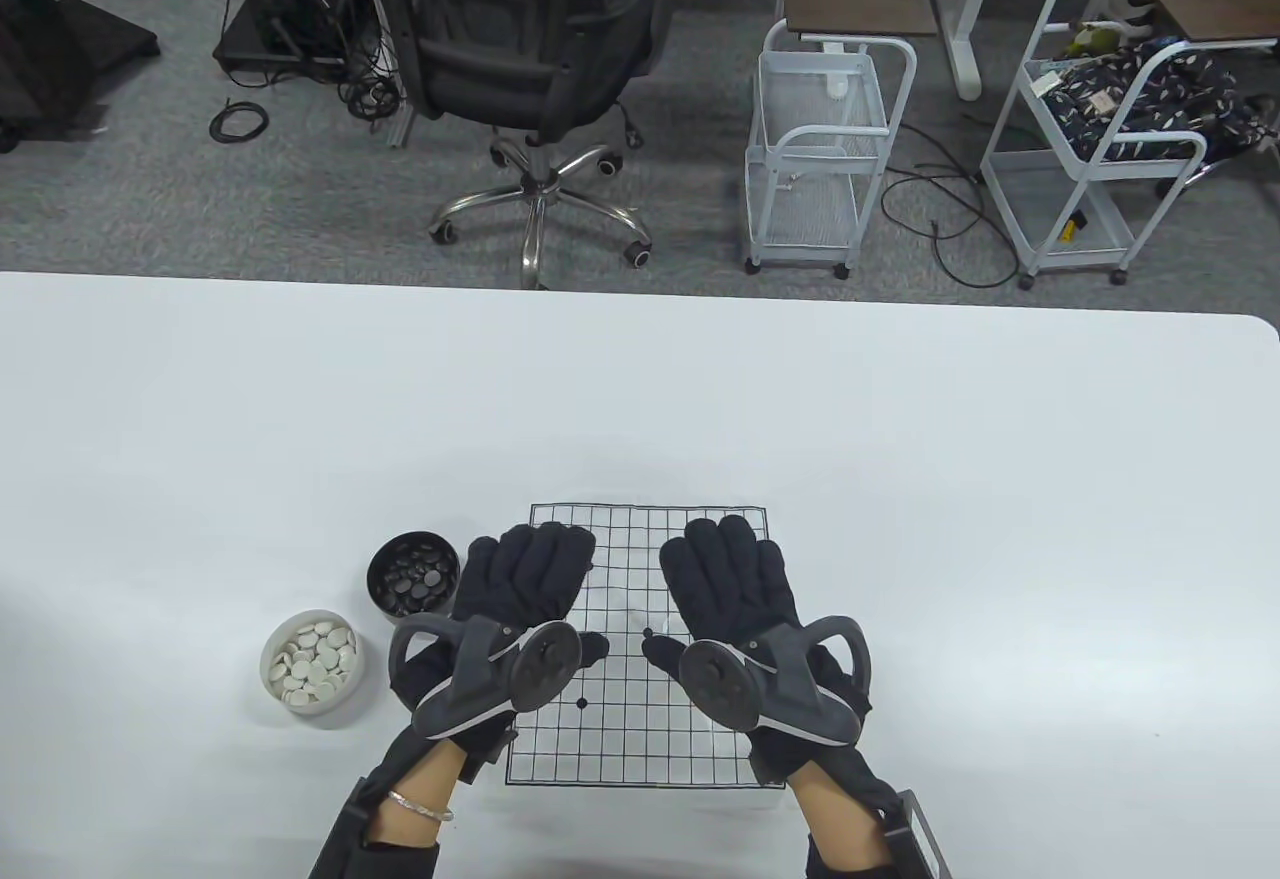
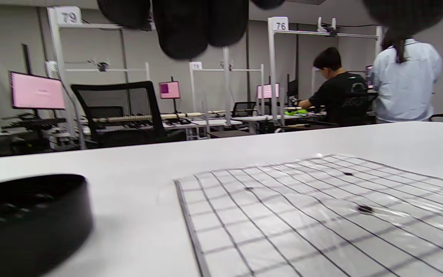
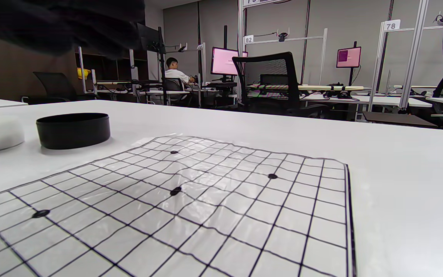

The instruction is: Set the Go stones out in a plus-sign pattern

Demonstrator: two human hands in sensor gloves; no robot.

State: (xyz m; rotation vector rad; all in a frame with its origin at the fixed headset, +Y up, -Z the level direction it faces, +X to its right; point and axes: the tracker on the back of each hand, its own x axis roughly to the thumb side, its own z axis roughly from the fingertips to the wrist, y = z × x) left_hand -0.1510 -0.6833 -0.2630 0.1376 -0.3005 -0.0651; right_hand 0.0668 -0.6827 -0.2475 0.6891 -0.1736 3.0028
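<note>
Fingers on both my gloved hands lie straight and flat over the Go board [image 1: 640,559], palms down, holding nothing. My left hand [image 1: 520,584] covers the board's left part, its fingertips reaching toward the far edge and its thumb pointing inward over the grid. My right hand [image 1: 728,584] mirrors it on the right part, thumb likewise turned inward, so the two thumbs nearly face each other across a bare strip of grid in the middle. Whether the palms actually press the sheet or hang just above it I cannot tell from the table view. Each hand carries a tracker on its back, and both forearms come in from the near edge of the white table [image 1: 1000,479].

No stones sit on the grid that I can see; only the printed dots show. The black stones [image 1: 415,574] are in a black bowl [image 1: 378,579] just left of the board, near my left hand. The white stones [image 1: 315,661] fill a white bowl [image 1: 275,694] nearer me and further left, close beside the black one.

In the wrist views the board's sheet looks slightly wavy and glossy.
</note>
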